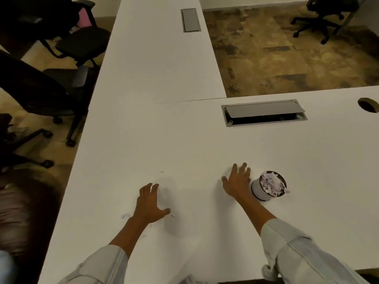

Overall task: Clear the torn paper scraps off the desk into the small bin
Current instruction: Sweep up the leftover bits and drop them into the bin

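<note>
The small round bin (258,189) stands on the white desk (184,140), filled to the brim with torn paper scraps (271,183); one scrap hangs over its right rim. My right hand (238,181) lies flat on the desk just left of the bin, fingers spread, holding nothing. My left hand (150,202) rests palm down further left, fingers apart and empty. A few tiny paper bits (125,216) lie on the desk beside my left wrist, and another sits by my left thumb (171,214).
A grey cable hatch (264,111) with its lid ajar is set in the desk behind the bin, and a round cable hole (368,104) lies at the far right. A second desk runs away ahead. Black office chairs (51,89) stand on the left.
</note>
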### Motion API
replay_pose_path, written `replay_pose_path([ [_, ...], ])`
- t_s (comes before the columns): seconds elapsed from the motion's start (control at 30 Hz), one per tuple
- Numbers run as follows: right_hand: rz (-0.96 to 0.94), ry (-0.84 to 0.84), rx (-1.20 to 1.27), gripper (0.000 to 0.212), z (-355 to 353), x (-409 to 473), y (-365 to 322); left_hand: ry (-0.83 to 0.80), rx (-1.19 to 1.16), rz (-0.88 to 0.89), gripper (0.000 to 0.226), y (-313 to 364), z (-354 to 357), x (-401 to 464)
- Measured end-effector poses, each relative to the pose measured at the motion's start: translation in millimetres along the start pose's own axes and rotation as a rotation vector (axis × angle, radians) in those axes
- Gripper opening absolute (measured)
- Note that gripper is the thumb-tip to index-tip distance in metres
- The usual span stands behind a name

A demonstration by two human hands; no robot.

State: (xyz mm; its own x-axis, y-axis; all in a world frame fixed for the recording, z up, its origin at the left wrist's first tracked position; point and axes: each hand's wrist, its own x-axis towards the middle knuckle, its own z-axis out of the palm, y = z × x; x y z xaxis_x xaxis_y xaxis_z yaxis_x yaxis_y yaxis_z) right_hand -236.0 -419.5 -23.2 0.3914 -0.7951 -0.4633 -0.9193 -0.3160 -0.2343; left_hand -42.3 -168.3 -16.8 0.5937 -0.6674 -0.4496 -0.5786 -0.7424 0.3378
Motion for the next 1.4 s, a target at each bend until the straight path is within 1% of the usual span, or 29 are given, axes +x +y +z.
replay_pose_path([
  [0.07, 0.051, 0.014, -0.002, 0.072, 5, 6, -3, -0.031, 0.065, -0.068, 0.12, -26, -2, -15],
  [0.13, 0.039, 0.06, 0.022, 0.067, 20, 3, -9, -0.049, 0.107, -0.141, 0.129, -49, 0, -31],
  [0.23, -0.094, 0.13, 0.085, 0.063, 55, -19, -29, -0.084, 0.091, -0.231, 0.141, -75, 7, -48],
  [0.33, -0.279, 0.081, 0.112, 0.064, 96, -54, -56, -0.153, 0.081, -0.225, 0.148, -90, 17, -60],
  [0.4, -0.403, 0.026, 0.132, 0.067, 120, -78, -76, -0.168, 0.089, -0.187, 0.146, -95, 22, -67],
  [0.47, -0.524, -0.021, 0.101, 0.069, 140, -97, -95, -0.115, 0.074, -0.156, 0.136, -95, 27, -72],
  [0.57, -0.706, -0.079, -0.03, 0.069, 161, -114, -115, 0.0, 0.018, -0.123, 0.111, -91, 34, -76],
  [0.63, -0.816, -0.104, -0.114, 0.065, 167, -119, -125, 0.03, 0.025, -0.1, 0.098, -87, 38, -79],
  [0.77, -0.944, -0.139, -0.235, 0.057, 163, -128, -127, 0.066, 0.037, -0.055, 0.073, -80, 46, -86],
  [0.83, -0.998, -0.115, -0.275, 0.055, 160, -133, -121, 0.079, 0.02, -0.024, 0.06, -77, 50, -89],
  [0.9, -1.048, -0.11, -0.314, 0.062, 155, -139, -116, 0.065, 0.023, 0.02, 0.053, -74, 52, -93],
  [0.97, -1.072, -0.119, -0.366, 0.071, 154, -144, -111, 0.053, 0.03, 0.06, 0.051, -71, 54, -96],
  [1.03, -1.1, -0.091, -0.407, 0.066, 151, -146, -106, 0.069, 0.08, 0.116, 0.045, -70, 56, -96],
  [1.07, -1.1, -0.082, -0.416, 0.062, 150, -147, -103, 0.077, 0.111, 0.131, 0.042, -68, 56, -96],
  [1.13, -1.071, -0.081, -0.444, 0.052, 145, -147, -99, 0.043, 0.162, 0.145, 0.039, -64, 56, -95],
  [1.17, -1.056, -0.078, -0.48, 0.042, 142, -147, -100, 0.042, 0.199, 0.162, 0.037, -61, 55, -94],
  [1.23, -1.043, -0.142, -0.507, 0.023, 140, -147, -102, 0.027, 0.245, 0.196, 0.031, -56, 52, -93],
  [1.27, -1.012, -0.182, -0.495, 0.022, 143, -145, -103, 0.008, 0.244, 0.218, 0.029, -54, 52, -92],
  [1.33, -0.938, -0.178, -0.405, 0.025, 147, -143, -108, 0.014, 0.223, 0.245, 0.032, -50, 49, -91],
  [1.37, -0.885, -0.169, -0.334, 0.025, 147, -143, -111, 0.022, 0.2, 0.234, 0.03, -48, 49, -89],
  [1.4, -0.819, -0.168, -0.244, 0.026, 145, -143, -113, 0.021, 0.175, 0.222, 0.024, -48, 50, -88],
])
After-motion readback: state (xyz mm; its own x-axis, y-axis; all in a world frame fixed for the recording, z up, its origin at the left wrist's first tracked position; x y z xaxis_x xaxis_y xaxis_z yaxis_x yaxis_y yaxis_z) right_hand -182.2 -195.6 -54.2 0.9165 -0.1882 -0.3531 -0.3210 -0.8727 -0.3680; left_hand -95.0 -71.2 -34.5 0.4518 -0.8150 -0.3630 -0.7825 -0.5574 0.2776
